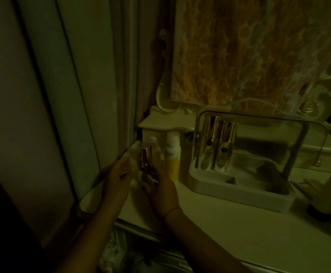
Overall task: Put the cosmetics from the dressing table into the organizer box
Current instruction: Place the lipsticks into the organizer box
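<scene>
The scene is dim. A white organizer box point(239, 191) with a clear raised lid stands on the dressing table point(229, 229); several gold-capped bottles point(214, 152) stand in its left rear part. At the table's left end my right hand point(160, 186) grips a clear bottle with a gold cap point(146, 160). My left hand point(119, 174) is beside that bottle with fingers spread, close to it or touching it. A white and yellow bottle point(173, 154) and a pale clear bottle point(154, 143) stand just behind.
Curtains point(72, 95) hang at the left, close to the table's edge. A mirror with an ornate frame point(249, 56) rises behind the box. Pale crumpled items point(330, 190) lie at the right. A small raised shelf point(160, 123) sits behind the bottles.
</scene>
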Motion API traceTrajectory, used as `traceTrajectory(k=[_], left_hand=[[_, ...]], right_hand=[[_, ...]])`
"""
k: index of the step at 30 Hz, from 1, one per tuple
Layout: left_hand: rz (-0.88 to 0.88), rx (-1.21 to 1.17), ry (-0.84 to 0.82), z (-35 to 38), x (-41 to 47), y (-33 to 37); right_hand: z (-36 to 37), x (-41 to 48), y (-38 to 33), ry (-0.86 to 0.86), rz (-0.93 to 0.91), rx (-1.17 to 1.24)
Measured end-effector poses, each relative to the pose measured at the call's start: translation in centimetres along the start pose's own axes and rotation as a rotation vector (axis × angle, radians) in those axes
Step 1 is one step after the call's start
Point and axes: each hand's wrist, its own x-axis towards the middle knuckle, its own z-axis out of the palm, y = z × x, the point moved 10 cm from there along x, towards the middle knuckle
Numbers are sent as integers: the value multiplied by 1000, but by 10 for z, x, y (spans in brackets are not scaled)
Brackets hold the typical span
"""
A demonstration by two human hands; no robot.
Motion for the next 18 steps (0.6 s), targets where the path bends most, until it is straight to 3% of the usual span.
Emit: traceTrajectory(k=[5, 18], left_hand=[[-30, 6, -218, 28, 1, -6], [-13, -19, -133, 9, -25, -3]], right_hand=[[5, 14, 4, 8, 17, -53], [4, 4, 7, -35, -5, -138]])
